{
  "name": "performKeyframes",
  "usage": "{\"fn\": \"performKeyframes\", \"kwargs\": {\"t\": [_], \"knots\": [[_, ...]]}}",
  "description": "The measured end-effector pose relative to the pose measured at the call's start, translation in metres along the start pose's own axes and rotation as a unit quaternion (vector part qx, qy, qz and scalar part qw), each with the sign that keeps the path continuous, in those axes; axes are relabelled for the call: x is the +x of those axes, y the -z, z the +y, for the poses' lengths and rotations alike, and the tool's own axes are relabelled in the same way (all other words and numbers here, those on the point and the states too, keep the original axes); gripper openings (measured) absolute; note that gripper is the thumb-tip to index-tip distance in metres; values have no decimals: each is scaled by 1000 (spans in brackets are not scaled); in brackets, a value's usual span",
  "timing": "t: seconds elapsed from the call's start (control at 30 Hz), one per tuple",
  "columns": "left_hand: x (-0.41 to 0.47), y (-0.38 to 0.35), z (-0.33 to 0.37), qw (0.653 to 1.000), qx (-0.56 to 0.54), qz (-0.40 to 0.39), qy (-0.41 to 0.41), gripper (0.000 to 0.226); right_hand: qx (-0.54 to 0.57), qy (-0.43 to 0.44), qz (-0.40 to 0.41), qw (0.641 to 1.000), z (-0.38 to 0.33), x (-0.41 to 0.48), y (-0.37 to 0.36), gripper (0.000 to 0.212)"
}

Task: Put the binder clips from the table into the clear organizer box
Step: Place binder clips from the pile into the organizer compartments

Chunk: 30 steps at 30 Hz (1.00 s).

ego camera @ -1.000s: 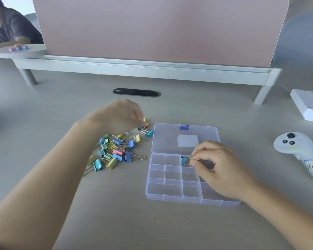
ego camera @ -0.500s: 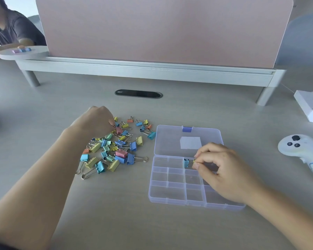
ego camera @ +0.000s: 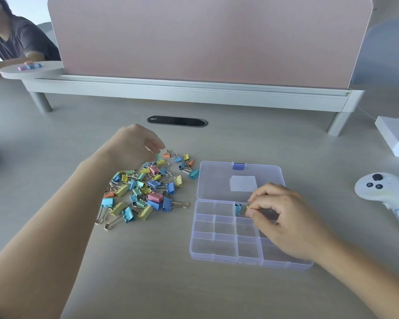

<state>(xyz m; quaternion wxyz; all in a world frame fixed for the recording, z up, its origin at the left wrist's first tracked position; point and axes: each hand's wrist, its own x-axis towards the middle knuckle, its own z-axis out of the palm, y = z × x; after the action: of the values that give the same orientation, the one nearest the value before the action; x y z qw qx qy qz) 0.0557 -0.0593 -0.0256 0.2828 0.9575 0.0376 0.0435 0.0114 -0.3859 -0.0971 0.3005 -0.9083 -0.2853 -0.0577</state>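
Note:
A heap of pastel binder clips [ego camera: 148, 192] lies on the table left of the clear organizer box [ego camera: 219, 249]. The box is open, with its lid [ego camera: 217, 178] flat behind the compartments. My right hand [ego camera: 283, 217] pinches the wire handles of a teal binder clip [ego camera: 237, 209] and holds it in a back-row compartment. My left hand [ego camera: 134, 146] hovers over the far edge of the heap with its fingers curled; a small yellow clip [ego camera: 149, 149] shows at its fingertips.
A white controller [ego camera: 387, 192] lies right of the box and a white carton [ego camera: 396, 137] sits at the far right. A pink divider on a grey stand [ego camera: 194, 93] spans the back, with a cable slot [ego camera: 177, 121] before it. Another person sits at the far left.
My left hand has moved from the heap's left side to its far edge. The right hand stays at the same compartment with the teal clip.

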Motion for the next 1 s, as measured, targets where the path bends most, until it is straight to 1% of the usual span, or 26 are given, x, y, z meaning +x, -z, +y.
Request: {"fn": "performKeyframes", "kwargs": {"t": [0.07,0.17,0.27,0.33,0.43,0.63,0.7,0.87,1.0], "knots": [[-6,-2,13,999,-38,-28,-19,27,4,1,0,1000,0,0,0,15],[-14,-10,35,994,-64,-64,-58,26,6,3,3,1000,1,-1,-1,15],[-26,-22,58,986,-80,-113,-97,13,3,5,6,1000,2,0,-1,15],[-33,-32,71,980,-73,-131,-128,9,6,3,6,1000,2,0,-1,14],[-44,-44,87,974,-64,-139,-166,10,3,10,9,1000,4,1,-2,14],[-53,-56,97,957,-54,-122,-258,15,3,15,14,1000,5,1,-2,19],[-53,-57,97,955,-44,-127,-265,18,7,16,16,1000,5,1,-2,18],[-54,-59,97,959,-19,-143,-243,28,13,12,15,1000,5,1,-2,17],[-53,-62,97,958,-42,-164,-233,30,5,12,12,1000,5,1,-3,16]]}}
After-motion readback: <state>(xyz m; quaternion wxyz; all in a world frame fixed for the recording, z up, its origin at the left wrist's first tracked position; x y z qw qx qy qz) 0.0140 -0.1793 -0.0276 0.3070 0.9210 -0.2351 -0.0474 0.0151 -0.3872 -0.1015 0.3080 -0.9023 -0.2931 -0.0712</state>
